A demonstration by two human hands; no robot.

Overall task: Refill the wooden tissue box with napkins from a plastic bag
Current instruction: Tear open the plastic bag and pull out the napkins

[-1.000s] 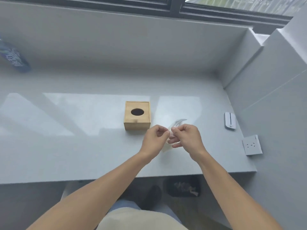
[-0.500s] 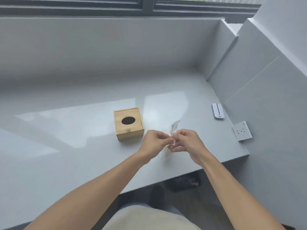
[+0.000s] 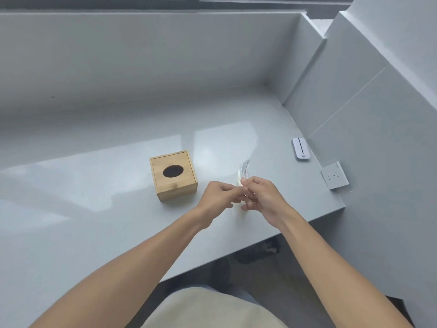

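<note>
The wooden tissue box sits on the grey worktop, its lid on and the dark oval slot facing up, with nothing showing through the opening. Just to the right of the box, both hands meet over a small clear plastic bag. The left hand and the right hand have their fingers curled in narrow and pinching the bag between them, fingertips nearly touching; the bag's free end sticks up above the knuckles, away from the person. Held this way, from opposite sides at one spot, the grip looks meant for pulling the bag's mouth apart or tearing it, so the napkins can come out. The napkins themselves are hard to make out; a pale patch below the fingers may be them. Keeping the bag close beside the box would make a short carry once it is open. The box has not been opened, so the refill seems at an early step. Well to the right of the box lie a white flat device and a wall socket.
</note>
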